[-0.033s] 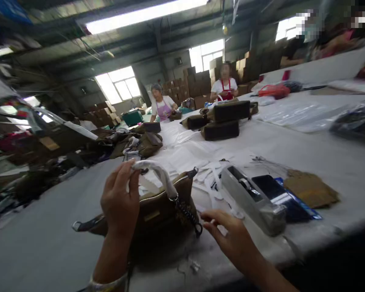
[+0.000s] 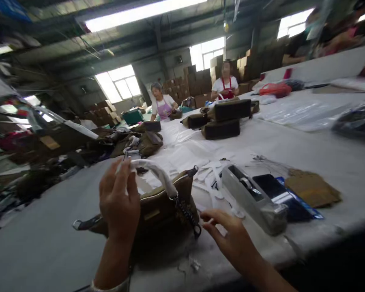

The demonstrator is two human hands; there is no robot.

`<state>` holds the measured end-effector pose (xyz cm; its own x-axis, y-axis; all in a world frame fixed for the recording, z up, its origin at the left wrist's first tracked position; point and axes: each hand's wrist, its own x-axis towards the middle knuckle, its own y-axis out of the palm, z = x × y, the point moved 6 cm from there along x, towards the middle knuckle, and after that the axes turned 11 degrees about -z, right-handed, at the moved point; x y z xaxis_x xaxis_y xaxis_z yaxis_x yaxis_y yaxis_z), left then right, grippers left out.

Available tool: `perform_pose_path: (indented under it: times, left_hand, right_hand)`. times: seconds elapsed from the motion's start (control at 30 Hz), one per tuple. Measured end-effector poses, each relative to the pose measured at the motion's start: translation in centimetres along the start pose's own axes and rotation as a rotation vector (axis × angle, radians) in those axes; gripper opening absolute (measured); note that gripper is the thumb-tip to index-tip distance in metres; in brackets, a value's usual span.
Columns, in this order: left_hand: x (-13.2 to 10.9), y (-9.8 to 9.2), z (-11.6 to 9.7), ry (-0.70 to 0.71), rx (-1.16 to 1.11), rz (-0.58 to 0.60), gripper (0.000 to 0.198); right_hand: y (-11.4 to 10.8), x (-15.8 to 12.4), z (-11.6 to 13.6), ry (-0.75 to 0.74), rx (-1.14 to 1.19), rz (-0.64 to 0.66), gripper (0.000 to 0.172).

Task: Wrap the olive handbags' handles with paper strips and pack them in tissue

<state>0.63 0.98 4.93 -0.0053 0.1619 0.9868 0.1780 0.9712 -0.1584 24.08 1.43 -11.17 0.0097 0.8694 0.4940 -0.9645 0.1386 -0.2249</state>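
An olive-brown handbag [image 2: 161,205] stands on the white table [image 2: 307,150] right in front of me. Its handle [image 2: 158,172] is wrapped in white paper, and a dark braided strap with a clasp [image 2: 188,217] hangs at its right end. My left hand [image 2: 118,202] is raised at the bag's left side, its fingertips pinching the left end of the wrapped handle. My right hand [image 2: 228,237] hovers low over the table just right of the bag, fingers apart and loosely curled, holding nothing.
A grey tape dispenser [image 2: 252,198], a dark phone [image 2: 276,194] and a brown card piece [image 2: 312,188] lie to the right. White paper strips [image 2: 213,174] lie behind the bag. More bags [image 2: 222,117] sit further along. Two people [image 2: 225,85] work at the far end.
My left hand has shifted slightly left and its fingers have loosened a little on the handle. My right hand and the bag have barely moved.
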Motion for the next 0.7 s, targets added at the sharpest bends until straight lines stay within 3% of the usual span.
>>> perform_pose_path:
  times: [0.03, 0.13, 0.17, 0.27, 0.33, 0.43, 0.53, 0.6, 0.7]
  left_hand:
    - [-0.9, -1.4, -0.7, 0.018, 0.041, -0.098, 0.047]
    - [-4.8, -4.5, -3.0, 0.017, -0.010, -0.243, 0.058]
    - [-6.4, -4.9, -3.9, 0.007, -0.118, -0.220, 0.057]
    - [-10.8, -3.5, -5.4, -0.240, -0.320, 0.165, 0.035]
    - [-12.8, -2.7, -6.0, -0.386, -0.312, 0.316, 0.036]
    - [-13.4, -2.1, -6.6, -0.451, -0.254, 0.330, 0.048]
    - [-13.4, -1.6, -6.3, -0.483, -0.262, 0.337, 0.043]
    - [-13.6, -1.2, -5.5, -0.614, -0.377, 0.385, 0.037]
    - [-14.3, -0.9, -4.2, -0.942, -0.645, 0.400, 0.031]
  right_hand:
    - [0.3, -0.1, 0.0, 0.010, 0.005, -0.021, 0.015]
    - [1.3, -0.3, 0.2, 0.052, 0.046, -0.047, 0.018]
    - [1.7, -0.3, 0.2, 0.069, 0.067, -0.044, 0.018]
    - [2.7, -0.1, 0.3, 0.128, 0.121, -0.026, 0.015]
    - [3.3, 0.0, -0.1, 0.201, 0.175, 0.013, 0.016]
    - [3.2, -0.1, -0.6, 0.292, 0.246, 0.049, 0.023]
    - [2.4, 0.0, -0.5, 0.306, 0.260, 0.034, 0.019]
    - [2.2, 0.1, -0.2, 0.359, 0.327, 0.059, 0.024]
    - [2.7, 0.1, -0.1, 0.529, 0.510, 0.121, 0.034]
